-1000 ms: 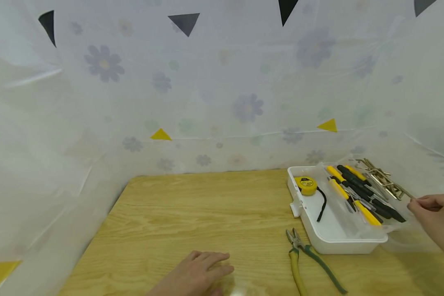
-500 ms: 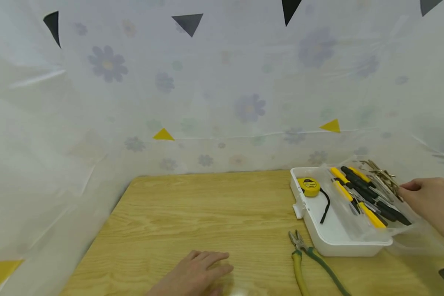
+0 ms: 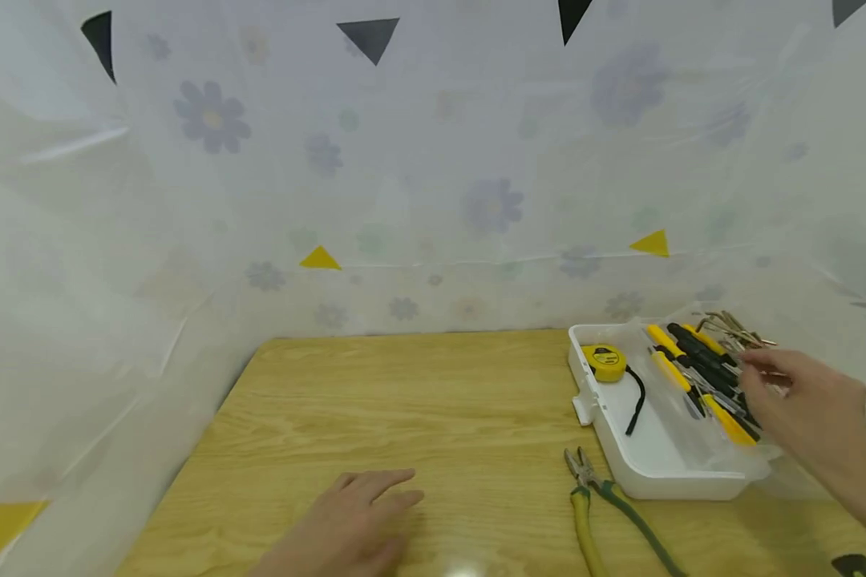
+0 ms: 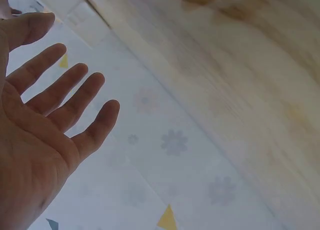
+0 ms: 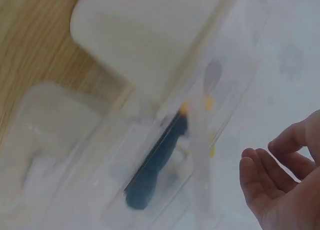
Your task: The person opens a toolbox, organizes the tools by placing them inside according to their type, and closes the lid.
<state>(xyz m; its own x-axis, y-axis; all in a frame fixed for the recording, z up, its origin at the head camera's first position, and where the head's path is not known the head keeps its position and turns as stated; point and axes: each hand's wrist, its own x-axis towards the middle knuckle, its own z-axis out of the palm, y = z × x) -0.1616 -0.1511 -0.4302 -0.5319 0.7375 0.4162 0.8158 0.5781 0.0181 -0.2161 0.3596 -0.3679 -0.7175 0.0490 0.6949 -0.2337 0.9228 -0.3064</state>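
Observation:
My right hand [image 3: 811, 401] hovers over the right side of the white toolbox [image 3: 681, 485], fingers loosely bent and nothing visible between them. Beneath and beside it, a clear plastic tray holds several yellow-and-black screwdrivers [image 3: 698, 353]. Behind the fingertips lie several brass-coloured hex keys [image 3: 729, 328], partly covered by the hand. In the right wrist view the right hand [image 5: 285, 180] shows a gap between thumb and fingers; a dark handle [image 5: 155, 162] appears through the blurred clear plastic. My left hand [image 3: 339, 521] is low over the table, its fingers spread in the left wrist view.
A yellow tape measure [image 3: 606, 363] with a black strap sits in the toolbox's left part. Green-and-yellow cutting pliers [image 3: 583, 489] lie on the wooden table [image 3: 404, 401] in front of the box. Flower-printed plastic sheeting [image 3: 433, 160] rises behind and at the sides.
My right hand gripped the brass-coloured hex keys at the tray's right edge, let them go and moved left over the screwdrivers. The left hand has shifted slightly left.

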